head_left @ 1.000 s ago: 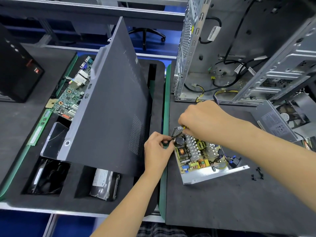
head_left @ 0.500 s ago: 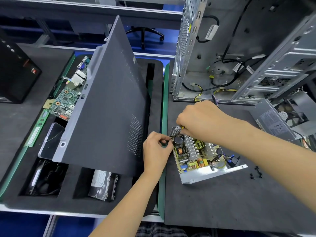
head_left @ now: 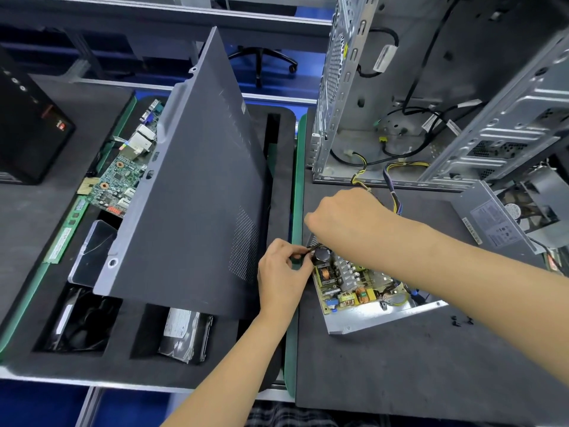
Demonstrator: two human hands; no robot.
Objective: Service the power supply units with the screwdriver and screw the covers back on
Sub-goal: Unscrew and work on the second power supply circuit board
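While the opened silver metal power supply unit (head_left: pixel 363 291) with its green circuit board lies on the dark foam-covered desk (head_left: pixel 415 365), the left hand (head_left: pixel 281 272) pinches a thin dark screwdriver tip (head_left: pixel 311 248) at its corner; the right hand (head_left: pixel 345 220) has its grip curled closed above, contents hidden.

Side panel (head_left: pixel 191 192) over perhaps a motherboard (head_left: pixel 123 177)

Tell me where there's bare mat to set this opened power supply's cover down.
Bare mat lies below the opened power supply, left of the loose screws. It is crowded above, by the computer case and its cables.
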